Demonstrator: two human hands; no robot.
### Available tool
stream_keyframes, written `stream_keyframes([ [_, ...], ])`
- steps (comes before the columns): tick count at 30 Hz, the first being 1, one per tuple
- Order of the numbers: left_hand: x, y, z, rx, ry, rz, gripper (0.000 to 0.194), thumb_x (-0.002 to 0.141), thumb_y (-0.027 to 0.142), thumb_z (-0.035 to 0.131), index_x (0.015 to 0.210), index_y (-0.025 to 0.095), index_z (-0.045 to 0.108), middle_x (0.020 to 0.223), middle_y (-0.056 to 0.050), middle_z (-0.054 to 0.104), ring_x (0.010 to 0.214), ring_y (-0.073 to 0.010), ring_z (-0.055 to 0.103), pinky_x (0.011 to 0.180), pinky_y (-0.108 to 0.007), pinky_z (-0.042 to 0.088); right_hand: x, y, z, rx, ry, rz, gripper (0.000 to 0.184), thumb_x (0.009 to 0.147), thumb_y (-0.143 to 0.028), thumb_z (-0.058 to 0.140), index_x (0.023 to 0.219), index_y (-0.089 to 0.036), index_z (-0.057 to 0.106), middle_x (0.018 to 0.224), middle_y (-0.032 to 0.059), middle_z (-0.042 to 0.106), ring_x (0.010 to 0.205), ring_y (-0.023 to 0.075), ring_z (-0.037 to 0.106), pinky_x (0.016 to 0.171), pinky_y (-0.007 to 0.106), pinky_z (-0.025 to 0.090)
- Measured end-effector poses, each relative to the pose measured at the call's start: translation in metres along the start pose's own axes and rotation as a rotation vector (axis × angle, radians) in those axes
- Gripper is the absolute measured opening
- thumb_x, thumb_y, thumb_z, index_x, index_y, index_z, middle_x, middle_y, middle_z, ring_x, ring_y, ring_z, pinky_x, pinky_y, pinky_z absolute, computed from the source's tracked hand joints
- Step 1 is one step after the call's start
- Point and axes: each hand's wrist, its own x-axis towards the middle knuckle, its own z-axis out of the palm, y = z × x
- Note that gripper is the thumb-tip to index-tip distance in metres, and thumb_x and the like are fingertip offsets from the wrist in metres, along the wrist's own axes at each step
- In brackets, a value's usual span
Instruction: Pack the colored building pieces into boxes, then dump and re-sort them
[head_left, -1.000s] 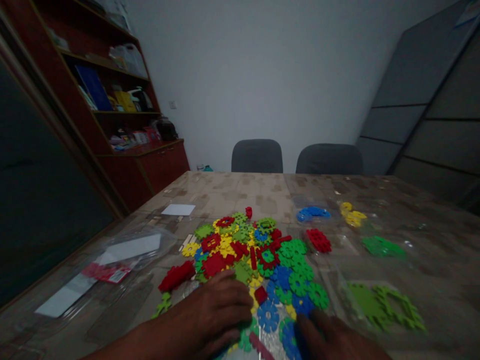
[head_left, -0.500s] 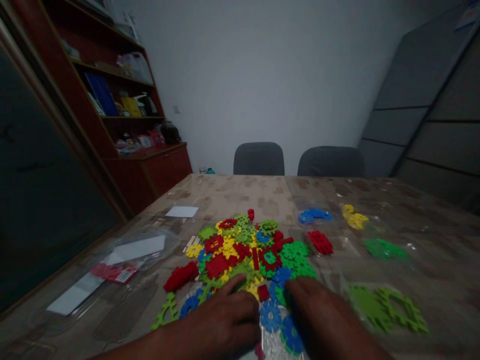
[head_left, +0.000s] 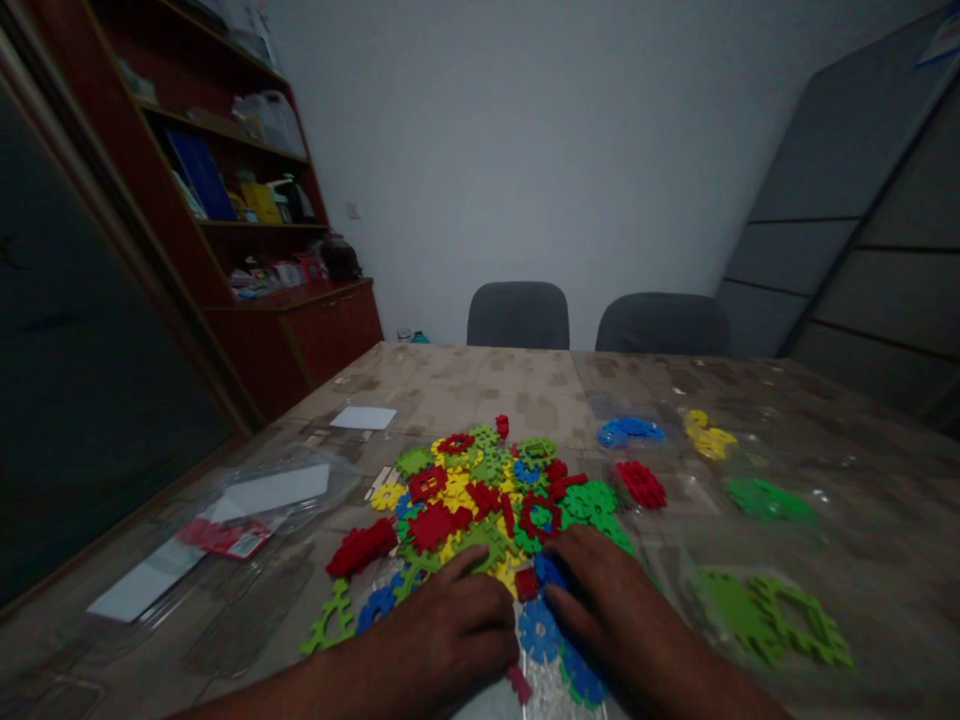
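A heap of plastic gear-shaped building pieces (head_left: pixel 457 490) in red, yellow, green and blue lies on the table before me. My left hand (head_left: pixel 461 625) rests low at the heap's near side, index finger stretched over green pieces and the other fingers curled; whatever they hold is hidden. A small red piece (head_left: pixel 517 683) shows just below its fingertips. My right hand (head_left: pixel 600 590) is closed at the heap's near right, with a blue gear piece (head_left: pixel 551 570) at its thumb and fingers. Another blue gear (head_left: pixel 540 630) lies between the hands, beside a red block (head_left: pixel 526 584).
On the right, clear plastic trays hold blue pieces (head_left: pixel 630 431), yellow pieces (head_left: pixel 709 435), red pieces (head_left: pixel 641 484), green pieces (head_left: pixel 771 498) and light green pieces (head_left: pixel 776 615). Clear packaging with white cards (head_left: pixel 274 492) lies left. Two grey chairs (head_left: pixel 517 315) stand beyond the table.
My right hand has shifted a little left and away from me, onto the blue pieces, its thumb now showing. My left hand has stayed nearly in place.
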Motion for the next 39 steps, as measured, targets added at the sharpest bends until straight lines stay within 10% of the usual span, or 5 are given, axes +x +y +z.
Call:
stream_keyframes([
  [10,0.0,-0.001,0.001,0.027,0.002,0.014,0.018,0.1,0.016,0.051,0.114,0.023,0.061,0.1,-0.005,0.069,0.089,-0.0171,0.064,0.111,-0.043,0.038,-0.002,0.009,-0.015,-0.078,0.169,-0.04,0.025,0.096,-0.019,0.048,0.104,-0.022,0.071,0.102,0.0093,0.071,0.097,0.025,0.061,0.088,0.04,0.045],
  [18,0.0,0.0,-0.001,0.051,0.018,0.031,0.019,0.1,0.016,0.052,0.117,0.023,0.059,0.101,-0.004,0.068,0.09,-0.0164,0.064,0.11,-0.042,0.04,-0.023,0.002,-0.029,-0.153,-0.237,0.054,0.018,0.09,-0.014,0.052,0.087,-0.022,0.068,0.09,0.0063,0.072,0.076,0.0201,0.065,0.064,0.03,0.042],
  [29,-0.001,0.0,-0.001,0.043,-0.029,0.011,0.02,0.1,0.015,0.051,0.116,0.022,0.061,0.102,-0.005,0.067,0.091,-0.017,0.063,0.113,-0.045,0.036,-0.027,-0.004,-0.024,-0.118,-0.33,0.196,0.051,0.065,-0.009,0.074,0.113,-0.02,0.064,0.119,0.0122,0.065,0.103,0.0295,0.061,0.085,0.039,0.045],
  [39,0.0,0.0,-0.001,0.049,-0.008,0.011,0.019,0.101,0.017,0.052,0.116,0.023,0.061,0.1,-0.004,0.068,0.089,-0.0162,0.063,0.111,-0.042,0.039,-0.029,0.015,-0.02,0.056,-0.249,0.115,0.031,0.075,-0.007,0.064,0.102,-0.021,0.066,0.106,0.0062,0.067,0.093,0.0219,0.06,0.082,0.035,0.042],
])
